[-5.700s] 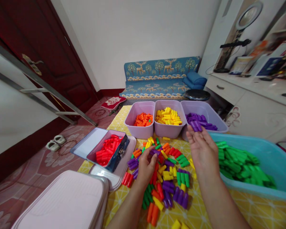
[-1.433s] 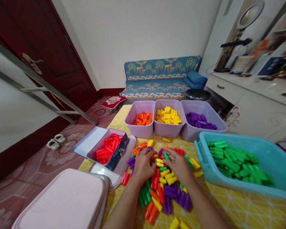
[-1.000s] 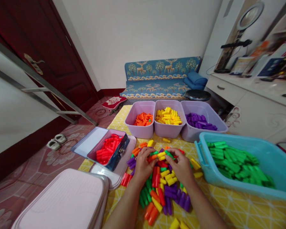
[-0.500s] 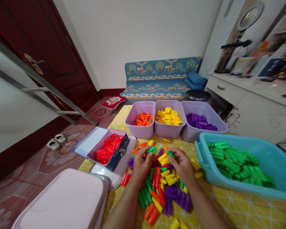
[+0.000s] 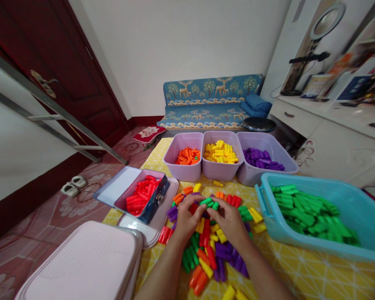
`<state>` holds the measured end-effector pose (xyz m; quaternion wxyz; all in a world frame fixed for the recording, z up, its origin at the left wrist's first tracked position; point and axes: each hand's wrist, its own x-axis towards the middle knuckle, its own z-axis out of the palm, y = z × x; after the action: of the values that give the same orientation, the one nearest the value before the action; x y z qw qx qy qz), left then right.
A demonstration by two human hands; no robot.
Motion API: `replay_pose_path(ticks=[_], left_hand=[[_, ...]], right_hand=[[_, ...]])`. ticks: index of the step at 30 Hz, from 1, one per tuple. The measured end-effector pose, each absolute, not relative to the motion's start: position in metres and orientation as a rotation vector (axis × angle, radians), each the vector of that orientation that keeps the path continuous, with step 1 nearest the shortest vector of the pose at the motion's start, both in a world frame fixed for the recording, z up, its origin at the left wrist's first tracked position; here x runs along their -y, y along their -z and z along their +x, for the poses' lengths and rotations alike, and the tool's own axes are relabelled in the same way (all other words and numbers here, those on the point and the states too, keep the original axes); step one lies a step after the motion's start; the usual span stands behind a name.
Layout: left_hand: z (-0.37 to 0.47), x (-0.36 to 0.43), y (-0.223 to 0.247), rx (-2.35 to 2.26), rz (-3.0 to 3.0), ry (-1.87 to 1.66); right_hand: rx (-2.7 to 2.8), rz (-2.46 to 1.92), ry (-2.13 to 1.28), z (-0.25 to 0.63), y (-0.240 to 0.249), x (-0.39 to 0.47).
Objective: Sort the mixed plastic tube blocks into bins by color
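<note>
Over a mixed pile of short tube-shaped plastic pieces (image 5: 208,250), my two hands are close together. My left hand (image 5: 186,218) is closed on green plastic pieces (image 5: 207,201) at its fingertips. My right hand (image 5: 230,223) pinches the neighbouring green piece (image 5: 215,206), and the pieces sit side by side between both hands. Red, orange, yellow, purple and green pieces lie below and around my fingers, some in joined rows. My hands and wrists hide part of the pile.
Three lilac bins hold orange (image 5: 187,156), yellow (image 5: 221,152) and purple pieces (image 5: 262,160). A turquoise tub (image 5: 325,246) of green pieces is at right. Left are an open tin (image 5: 153,210) with red pieces and pale lids (image 5: 81,262). A patterned sofa (image 5: 203,114) stands behind.
My right hand has moved left to meet my left hand, bringing its green piece beside those in my left fingers. My left hand has shifted slightly right.
</note>
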<state>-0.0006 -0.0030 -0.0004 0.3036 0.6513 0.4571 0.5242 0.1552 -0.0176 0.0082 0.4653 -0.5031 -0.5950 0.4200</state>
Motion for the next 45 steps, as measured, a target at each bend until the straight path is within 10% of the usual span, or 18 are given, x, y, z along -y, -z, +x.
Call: replay_pose_path(ticks=[16,34,41,45], left_hand=[[0.000,0.000,0.005,-1.288,1.750,-1.391],[-0.005,-0.001,0.002,-1.357,1.780,-1.411],[-0.031,0.004,-0.029,-1.175,2.180,-0.894],[-0.043,0.006,-0.039,-1.150,2.189,-0.654]], right_hand=[[0.434,-0.564,-0.811,0.229,-0.100,0.031],[0.793,-0.958,-1.300,0.173,-0.042,0.017],[1.493,-1.444,-0.566,0.184,-0.017,0.007],[1.725,-1.568,-0.688,0.185,-0.014,0.009]])
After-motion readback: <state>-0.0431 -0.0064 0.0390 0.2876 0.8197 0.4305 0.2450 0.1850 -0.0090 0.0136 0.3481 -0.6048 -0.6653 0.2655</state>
